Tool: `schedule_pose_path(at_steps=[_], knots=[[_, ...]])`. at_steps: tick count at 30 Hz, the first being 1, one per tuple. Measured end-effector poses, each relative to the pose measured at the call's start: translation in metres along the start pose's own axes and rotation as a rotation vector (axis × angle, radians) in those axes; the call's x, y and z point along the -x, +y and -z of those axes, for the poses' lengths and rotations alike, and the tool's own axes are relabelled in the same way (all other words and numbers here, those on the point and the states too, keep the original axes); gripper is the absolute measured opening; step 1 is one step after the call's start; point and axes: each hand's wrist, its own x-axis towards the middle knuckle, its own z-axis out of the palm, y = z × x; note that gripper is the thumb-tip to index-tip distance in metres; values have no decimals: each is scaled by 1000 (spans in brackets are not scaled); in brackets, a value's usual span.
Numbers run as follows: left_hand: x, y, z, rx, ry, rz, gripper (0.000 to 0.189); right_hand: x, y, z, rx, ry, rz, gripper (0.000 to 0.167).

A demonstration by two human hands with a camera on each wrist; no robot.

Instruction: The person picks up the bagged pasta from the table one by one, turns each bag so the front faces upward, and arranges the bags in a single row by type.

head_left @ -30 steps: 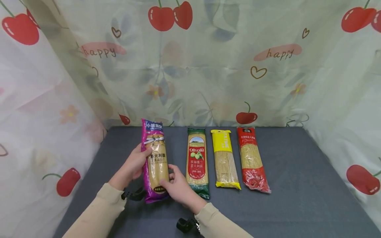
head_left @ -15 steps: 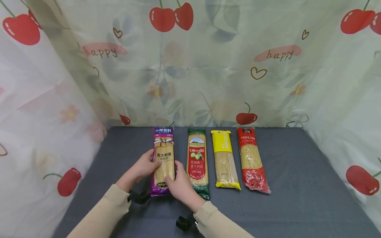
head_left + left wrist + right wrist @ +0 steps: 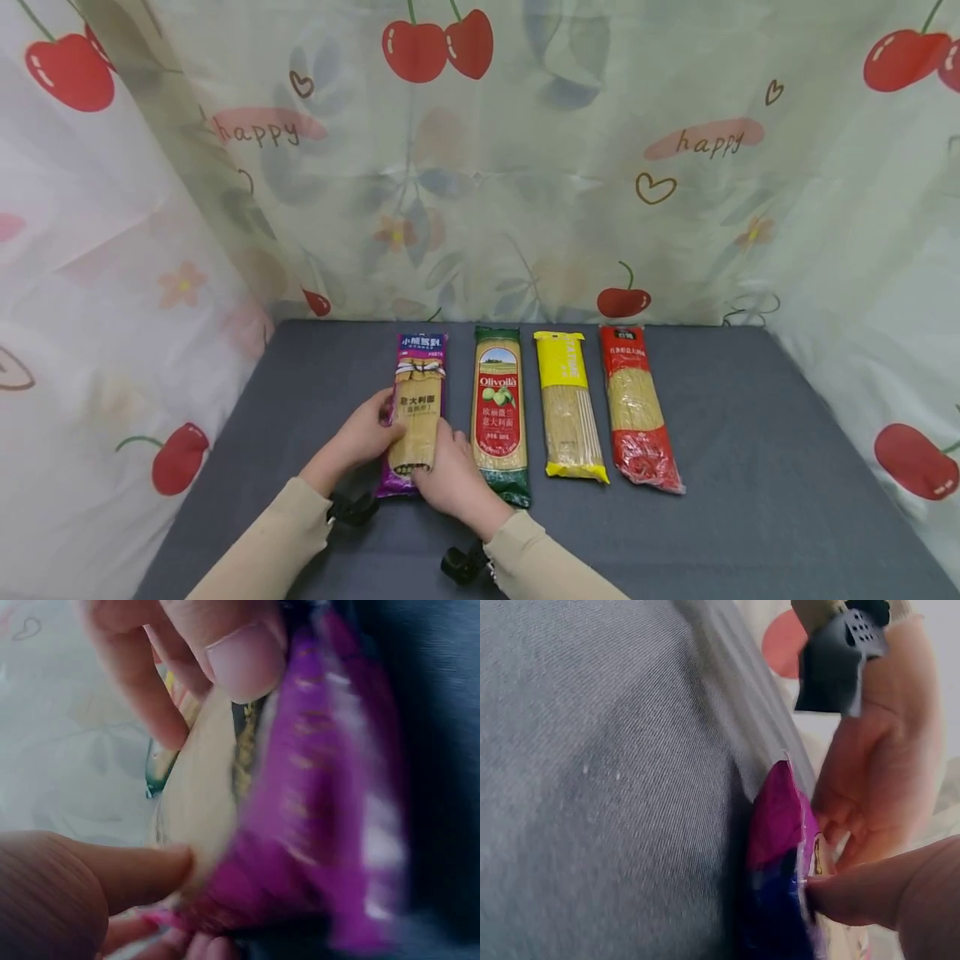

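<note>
A purple packet of spaghetti (image 3: 417,408) stands leftmost in the row, low over the grey cloth. My left hand (image 3: 363,433) grips its left edge, thumb on top; in the left wrist view some fingertips curl beneath the packet (image 3: 300,795). My right hand (image 3: 456,479) holds the lower right edge, its thumb near the bottom label. In the right wrist view the packet's purple and blue edge (image 3: 780,847) is close to the cloth; whether all of it touches, I cannot tell. Beside my right hand lies a green-and-red Olivoilà spaghetti packet (image 3: 498,400).
Farther right lie a yellow pasta packet (image 3: 572,408) and a red pasta packet (image 3: 641,408), the red one slightly slanted. Grey cloth (image 3: 750,467) covers the table. Cherry-print curtains (image 3: 525,208) enclose the back and sides.
Both hands have brought the purple spaghetti packet rightward and lower, from tilted and raised to nearly in line with the others. The other packets have stayed in place.
</note>
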Motion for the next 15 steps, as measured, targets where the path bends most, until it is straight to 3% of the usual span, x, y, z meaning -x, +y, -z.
schedule_pose_path(at_steps=[4, 15], knots=[[0, -8, 0, 0, -24, -7, 66, 1, -2, 1, 81, -7, -47, 83], [-4, -16, 2, 92, -30, 39, 65, -3, -5, 2, 83, -39, -69, 85]])
